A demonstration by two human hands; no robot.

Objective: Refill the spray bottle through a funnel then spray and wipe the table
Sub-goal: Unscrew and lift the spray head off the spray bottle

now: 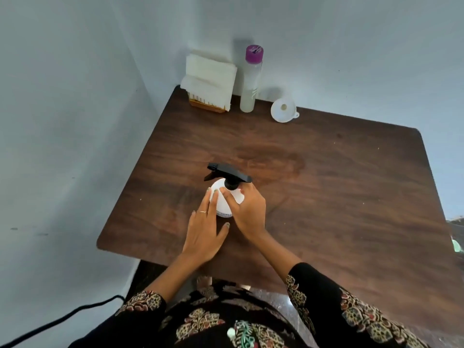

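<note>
Item: white plastic spray bottle with black trigger head (224, 194). Stands upright on the dark brown wood-grain tabletop (326, 197), toward the near left part, directly in front of the person. Trigger head is seated on the neck, nozzle pointing left; refilling appears not yet begun, since the head must come off first.

Item: left hand (204, 229). Fingers straight and together, laid flat against the bottle's left side, thumb spread toward the base. It grips nothing; the placement reads as a brace to stop the bottle turning or sliding.

Item: right hand (247, 209). Fingers curled over the bottle's right shoulder just below the black collar, holding the body. Likely positioned to steady the bottle or shift up to unscrew the collar.

Item: small white plastic funnel with side tab (283, 110). Rests on the far edge, well apart from the bottle, within forward reach.

Item: tall clear refill bottle with purple cap (249, 81). Upright at the far edge against the wall, cap on, just left of the funnel.

Item: stack of white paper napkins in an orange holder (209, 81). Far left corner, beside the refill bottle; presumably kept for wiping.
</note>
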